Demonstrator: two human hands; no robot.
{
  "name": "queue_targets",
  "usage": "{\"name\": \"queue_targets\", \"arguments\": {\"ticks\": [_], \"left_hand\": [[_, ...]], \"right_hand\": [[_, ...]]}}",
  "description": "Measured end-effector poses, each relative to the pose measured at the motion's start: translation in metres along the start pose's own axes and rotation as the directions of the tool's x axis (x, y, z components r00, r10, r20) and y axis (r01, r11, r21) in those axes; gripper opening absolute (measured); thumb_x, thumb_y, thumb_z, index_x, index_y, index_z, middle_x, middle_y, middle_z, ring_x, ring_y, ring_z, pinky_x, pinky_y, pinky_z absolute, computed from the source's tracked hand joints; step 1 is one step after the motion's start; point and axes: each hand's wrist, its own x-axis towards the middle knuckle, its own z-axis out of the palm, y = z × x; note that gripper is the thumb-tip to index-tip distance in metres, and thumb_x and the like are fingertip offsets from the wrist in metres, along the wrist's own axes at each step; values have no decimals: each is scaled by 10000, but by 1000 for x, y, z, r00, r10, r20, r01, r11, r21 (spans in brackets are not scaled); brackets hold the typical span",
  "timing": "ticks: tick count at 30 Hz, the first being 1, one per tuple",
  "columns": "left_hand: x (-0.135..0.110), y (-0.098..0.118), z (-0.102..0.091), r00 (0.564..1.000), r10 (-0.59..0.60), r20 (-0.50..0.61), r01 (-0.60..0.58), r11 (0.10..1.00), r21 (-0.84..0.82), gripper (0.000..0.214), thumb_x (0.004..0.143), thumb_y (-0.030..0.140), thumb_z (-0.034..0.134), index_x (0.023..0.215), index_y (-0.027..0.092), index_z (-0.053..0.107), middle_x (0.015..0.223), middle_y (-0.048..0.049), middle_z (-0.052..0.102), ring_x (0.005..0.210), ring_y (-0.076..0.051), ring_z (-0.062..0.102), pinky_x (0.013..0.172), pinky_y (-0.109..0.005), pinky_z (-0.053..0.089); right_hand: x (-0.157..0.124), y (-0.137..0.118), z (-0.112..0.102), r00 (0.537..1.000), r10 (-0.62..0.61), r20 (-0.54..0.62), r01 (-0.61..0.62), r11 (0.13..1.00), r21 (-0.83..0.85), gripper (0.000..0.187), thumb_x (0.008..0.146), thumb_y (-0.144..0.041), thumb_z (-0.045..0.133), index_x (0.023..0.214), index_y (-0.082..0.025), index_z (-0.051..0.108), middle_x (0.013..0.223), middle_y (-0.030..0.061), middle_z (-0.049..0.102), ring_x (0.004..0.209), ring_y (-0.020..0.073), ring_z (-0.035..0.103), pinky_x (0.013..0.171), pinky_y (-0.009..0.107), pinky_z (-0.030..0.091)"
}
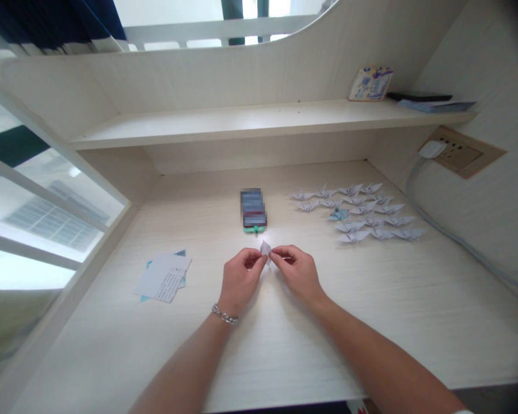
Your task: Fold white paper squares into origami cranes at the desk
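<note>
A small folded piece of white paper [265, 248] is held up between my two hands over the middle of the desk. My left hand [243, 276] pinches its left side between thumb and fingers. On the other side, the fingertips of my right hand [297, 270] are closed on its right edge. Just beyond the paper lies a phone [253, 210] with a blurred screen and a green piece at its near end. Several white folded paper cranes [356, 236] stand in rows to the right, with one blue paper crane [338, 214] among them.
Loose paper sheets [166, 277], the top one with writing, lie at the left on the desk [259, 356]. A shelf [224, 123] runs across the back, bearing a small packet [370, 84]. A plugged-in cable [451, 238] hangs along the right wall.
</note>
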Motion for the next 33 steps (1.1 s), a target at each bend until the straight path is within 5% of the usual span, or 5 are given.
{"name": "queue_targets", "arguments": {"ticks": [33], "left_hand": [[-4, 3, 3, 976, 218, 17, -216, 953, 210, 140, 802, 222, 524, 880, 169, 627, 827, -40, 647, 730, -124, 589, 706, -252, 483]], "right_hand": [[-1, -2, 4, 999, -44, -10, 44, 999, -24, 112, 740, -233, 568, 774, -164, 649, 721, 27, 664, 660, 152, 615, 654, 255, 489]]}}
